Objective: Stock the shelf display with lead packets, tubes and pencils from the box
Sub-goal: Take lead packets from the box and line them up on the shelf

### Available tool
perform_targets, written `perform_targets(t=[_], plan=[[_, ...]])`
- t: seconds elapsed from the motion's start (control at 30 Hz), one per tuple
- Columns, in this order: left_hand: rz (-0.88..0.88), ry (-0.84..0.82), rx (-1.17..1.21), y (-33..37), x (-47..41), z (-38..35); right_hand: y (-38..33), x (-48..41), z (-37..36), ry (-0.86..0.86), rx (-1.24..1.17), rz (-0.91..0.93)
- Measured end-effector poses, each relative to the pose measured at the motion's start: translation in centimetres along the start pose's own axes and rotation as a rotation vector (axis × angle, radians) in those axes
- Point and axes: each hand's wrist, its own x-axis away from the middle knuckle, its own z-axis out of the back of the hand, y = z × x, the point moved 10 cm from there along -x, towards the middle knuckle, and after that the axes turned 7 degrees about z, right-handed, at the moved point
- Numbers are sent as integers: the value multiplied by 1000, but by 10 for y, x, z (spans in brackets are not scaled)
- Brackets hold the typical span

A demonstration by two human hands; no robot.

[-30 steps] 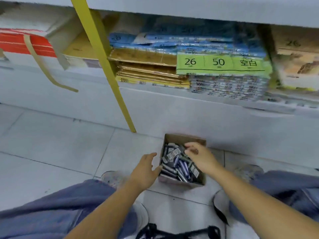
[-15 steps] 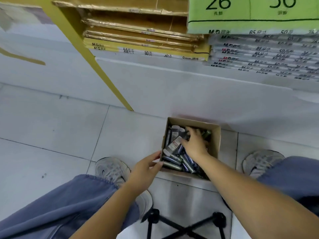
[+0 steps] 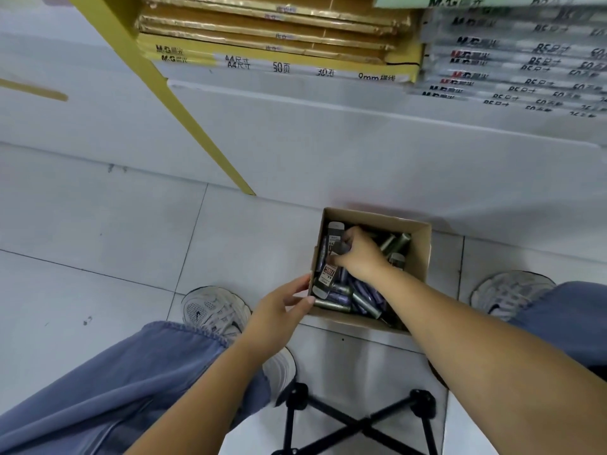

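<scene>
Pinching a flat lead packet (image 3: 334,239), right hand (image 3: 359,257) dips into the cardboard box (image 3: 423,257). Left hand (image 3: 279,310) touches its near-left corner, fingers relaxed.

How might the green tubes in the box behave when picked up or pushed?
The tubes look round and smooth, so they would probably roll if pushed on the floor. They seem stiff and small, likely light. Heaped loosely in the box, neighbours may shift when one is lifted.

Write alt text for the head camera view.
A person's right hand reaches into a small cardboard box of lead tubes on a tiled floor, gripping one packet. The left hand touches the box's left wall; stacked paper packs sit above.
</scene>
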Motion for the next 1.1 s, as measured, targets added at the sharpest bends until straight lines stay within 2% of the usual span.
perform_targets(t=[0.13, 0.27, 0.43, 0.6, 0.77, 0.83, 0.93, 1.0, 1.1], plan=[[-1, -2, 9, 4, 3, 2, 2, 2, -5, -40, -193, -40], [11, -5, 33, 1, 2, 1, -3, 10, -3, -102, -336, 18], [14, -29, 56, 2, 1, -1, -5, 19, 28, -25, -359, 62], [2, -30, 89, 3, -1, -2, -17, 30, 53, -42, -464, 114], [0, -17, 59, 8, -1, -1, -21, 48, 77, 49, -520, 143], [3, 100, -43, 13, 2, 8, -22, 56, 90, 83, -494, 149], [-200, 346, -284, 55, 11, 17, -20, 68, 121, 164, -537, 157], [-275, 286, -301, 81, 5, -3, -14, 78, 144, 203, -593, 158], [-131, 6, -211, 89, -24, -55, 4, 92, 169, 206, -586, 120]])
